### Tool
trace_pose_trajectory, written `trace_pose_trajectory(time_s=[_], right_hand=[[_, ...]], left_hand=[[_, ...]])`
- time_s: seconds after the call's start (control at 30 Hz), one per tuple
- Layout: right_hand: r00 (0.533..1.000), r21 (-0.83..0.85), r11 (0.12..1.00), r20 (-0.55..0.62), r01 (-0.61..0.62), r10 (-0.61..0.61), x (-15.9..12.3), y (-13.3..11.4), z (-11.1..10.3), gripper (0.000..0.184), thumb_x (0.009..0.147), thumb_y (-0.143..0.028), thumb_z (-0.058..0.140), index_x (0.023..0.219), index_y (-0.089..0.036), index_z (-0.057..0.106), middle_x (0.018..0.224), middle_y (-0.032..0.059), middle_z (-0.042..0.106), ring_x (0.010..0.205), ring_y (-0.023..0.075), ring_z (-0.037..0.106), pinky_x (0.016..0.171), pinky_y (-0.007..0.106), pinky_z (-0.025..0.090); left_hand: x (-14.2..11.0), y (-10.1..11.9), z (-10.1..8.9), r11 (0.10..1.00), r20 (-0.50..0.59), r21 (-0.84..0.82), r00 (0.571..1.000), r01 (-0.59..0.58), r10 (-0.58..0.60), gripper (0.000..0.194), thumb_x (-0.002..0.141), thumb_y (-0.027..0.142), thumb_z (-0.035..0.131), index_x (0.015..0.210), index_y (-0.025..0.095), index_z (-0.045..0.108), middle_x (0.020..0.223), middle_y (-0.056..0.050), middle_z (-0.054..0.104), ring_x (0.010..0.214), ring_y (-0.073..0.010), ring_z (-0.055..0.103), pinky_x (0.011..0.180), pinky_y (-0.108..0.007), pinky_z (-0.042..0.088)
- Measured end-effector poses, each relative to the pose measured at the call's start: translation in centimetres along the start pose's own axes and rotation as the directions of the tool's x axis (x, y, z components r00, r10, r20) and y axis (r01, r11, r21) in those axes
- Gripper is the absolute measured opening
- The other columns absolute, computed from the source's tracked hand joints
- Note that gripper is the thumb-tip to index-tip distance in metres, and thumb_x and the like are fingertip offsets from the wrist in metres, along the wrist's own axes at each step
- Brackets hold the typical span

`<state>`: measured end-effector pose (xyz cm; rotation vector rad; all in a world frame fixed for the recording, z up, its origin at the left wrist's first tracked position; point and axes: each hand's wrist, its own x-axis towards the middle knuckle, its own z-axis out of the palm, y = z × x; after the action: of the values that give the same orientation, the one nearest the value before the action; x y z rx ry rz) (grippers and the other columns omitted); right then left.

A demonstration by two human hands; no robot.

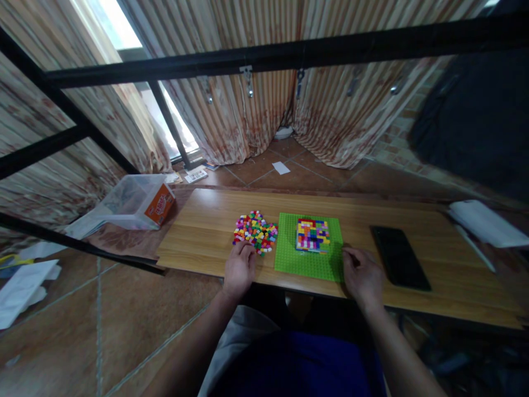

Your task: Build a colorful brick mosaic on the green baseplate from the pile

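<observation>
A green studded baseplate (285, 259) lies on the wooden table, bearing a low block of many-coloured toy bricks (313, 236). Left of the plate is a loose pile of small coloured bricks (255, 229). My left hand (239, 270) is at the pile's near edge, its fingers curled together; whether a brick is between them is too small to see. At the plate's right edge rests my right hand (364, 277), with fingers bent inward and the thumb close to them. What those fingers hold, if anything, is hidden.
A black phone or tablet (400, 257) lies right of my right hand, with a white packet (487, 223) beyond it. A clear plastic bin (132, 201) with an orange label stands off the table's left end. A black metal bar (264, 60) crosses above, before curtains.
</observation>
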<state>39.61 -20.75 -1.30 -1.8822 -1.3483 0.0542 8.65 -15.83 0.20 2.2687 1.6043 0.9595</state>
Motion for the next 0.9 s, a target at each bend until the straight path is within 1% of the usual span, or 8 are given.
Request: trace_pose_trajectory(time_s=[0.1, 0.27, 0.37, 0.47, 0.63, 0.73, 0.83, 0.9], right_hand=[[1.0, 0.002, 1.0, 0.0, -0.002, 0.002, 0.0, 0.0, 0.0, 0.04, 0.09, -0.047, 0.043, 0.089, -0.017, 0.071, 0.091, 0.0114, 0.07, 0.08, 0.0236, 0.064, 0.073, 0.035, 0.049], [1.0, 0.026, 1.0, -0.003, -0.001, 0.001, 0.1, 0.1, 0.2, 0.04, 0.09, -0.047, 0.044, 0.089, -0.018, 0.071, 0.092, 0.012, 0.07, 0.083, 0.0241, 0.064, 0.075, 0.036, 0.049], [1.0, 0.04, 0.999, -0.003, -0.001, 0.001, 0.1, 0.0, 0.3, 0.041, 0.09, -0.047, 0.043, 0.089, -0.017, 0.071, 0.092, 0.0126, 0.07, 0.084, 0.0245, 0.064, 0.077, 0.037, 0.049], [1.0, 0.053, 0.999, -0.014, -0.001, 0.001, 0.2, -0.2, 0.3, 0.04, 0.09, -0.046, 0.043, 0.087, -0.018, 0.071, 0.09, 0.0118, 0.07, 0.083, 0.0243, 0.064, 0.078, 0.037, 0.05], [1.0, 0.052, 0.999, -0.021, 0.0, 0.001, 0.2, -0.4, 0.3, 0.038, 0.091, -0.044, 0.043, 0.088, -0.019, 0.071, 0.089, 0.0112, 0.07, 0.082, 0.024, 0.064, 0.076, 0.037, 0.05], [1.0, 0.063, 0.998, -0.013, -0.005, 0.006, 0.1, -0.4, 0.3, 0.037, 0.091, -0.043, 0.044, 0.089, -0.018, 0.071, 0.09, 0.0114, 0.07, 0.082, 0.0239, 0.065, 0.076, 0.037, 0.05], [1.0, 0.079, 0.997, -0.008, -0.006, 0.007, 0.2, -0.5, 0.2, 0.035, 0.091, -0.041, 0.045, 0.089, -0.017, 0.071, 0.092, 0.0117, 0.07, 0.084, 0.024, 0.065, 0.077, 0.037, 0.05], [1.0, 0.081, 0.997, -0.008, -0.006, 0.007, 0.2, -0.5, 0.2, 0.034, 0.091, -0.04, 0.045, 0.089, -0.018, 0.071, 0.091, 0.0114, 0.07, 0.084, 0.024, 0.065, 0.077, 0.037, 0.05]], left_hand=[[0.0, 0.0, -0.1, 1.0, 0.004, -0.002, 1.0, -0.01, 0.01, 0.013, 0.088, 0.015, 0.05, 0.091, 0.019, 0.062, 0.106, -0.01, 0.064, 0.1, -0.0223, 0.062, 0.09, -0.038, 0.053], [0.1, 0.6, -0.5, 1.0, -0.033, -0.028, 0.999, -0.013, 0.012, 0.014, 0.091, 0.017, 0.046, 0.093, 0.019, 0.06, 0.107, -0.011, 0.063, 0.101, -0.0219, 0.061, 0.091, -0.037, 0.052], [0.7, 1.6, -0.8, 0.997, -0.002, -0.066, 0.999, 0.036, -0.036, 0.013, 0.092, 0.019, 0.046, 0.094, 0.02, 0.059, 0.098, -0.008, 0.065, 0.092, -0.0209, 0.064, 0.082, -0.034, 0.052], [1.6, 3.2, -0.8, 0.988, 0.049, -0.135, 0.997, 0.072, -0.066, 0.013, 0.092, 0.022, 0.047, 0.096, 0.02, 0.059, 0.091, -0.005, 0.067, 0.082, -0.0191, 0.065, 0.074, -0.031, 0.051], [3.3, 6.4, 0.1, 0.966, 0.088, -0.258, 0.996, -0.004, 0.028, 0.015, 0.092, 0.018, 0.048, 0.088, 0.021, 0.063, 0.088, -0.004, 0.068, 0.086, -0.017, 0.065, 0.078, -0.028, 0.05], [4.1, 7.8, 0.9, 0.948, 0.089, -0.315, 0.992, -0.052, 0.084, 0.018, 0.092, 0.016, 0.049, 0.088, 0.021, 0.065, 0.088, -0.003, 0.067, 0.086, -0.0156, 0.064, 0.079, -0.027, 0.05], [4.8, 8.7, 1.7, 0.939, 0.102, -0.327, 0.983, -0.111, 0.151, 0.02, 0.094, 0.017, 0.047, 0.091, 0.02, 0.067, 0.093, -0.005, 0.067, 0.089, -0.0155, 0.064, 0.081, -0.027, 0.05], [5.2, 9.1, 2.1, 0.939, 0.121, -0.303, 0.971, -0.163, 0.208, 0.021, 0.095, 0.017, 0.046, 0.093, 0.02, 0.067, 0.098, -0.006, 0.067, 0.093, -0.0161, 0.064, 0.085, -0.028, 0.05]])
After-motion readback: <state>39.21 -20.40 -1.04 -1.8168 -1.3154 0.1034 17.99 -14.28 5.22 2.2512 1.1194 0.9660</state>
